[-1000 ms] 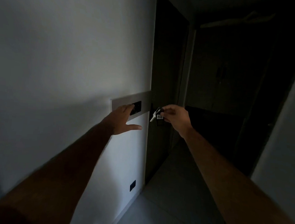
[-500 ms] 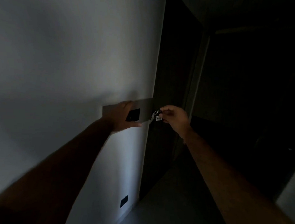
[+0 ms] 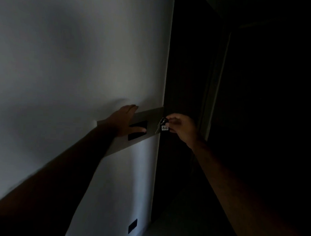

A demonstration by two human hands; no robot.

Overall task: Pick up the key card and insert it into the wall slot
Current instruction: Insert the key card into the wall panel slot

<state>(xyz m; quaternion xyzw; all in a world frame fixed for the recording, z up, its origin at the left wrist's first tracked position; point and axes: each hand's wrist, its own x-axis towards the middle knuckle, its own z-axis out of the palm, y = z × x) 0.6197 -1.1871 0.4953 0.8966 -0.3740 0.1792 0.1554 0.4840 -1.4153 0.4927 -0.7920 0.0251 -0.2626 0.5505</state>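
2 hands show. The left hand (image 3: 124,120) lies open and flat over 1 grey wall panel (image 3: 151,116) (empty, covering its dark slot (image 3: 138,130)). The right hand (image 3: 182,127) pinches 1 tagged key card (image 3: 164,126), now nearer the panel edge than before.

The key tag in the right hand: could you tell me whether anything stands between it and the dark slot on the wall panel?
Yes: the left hand lies flat on the wall panel, its thumb across the dark slot. The right hand holds the key tag at the panel's right edge, beside that thumb.
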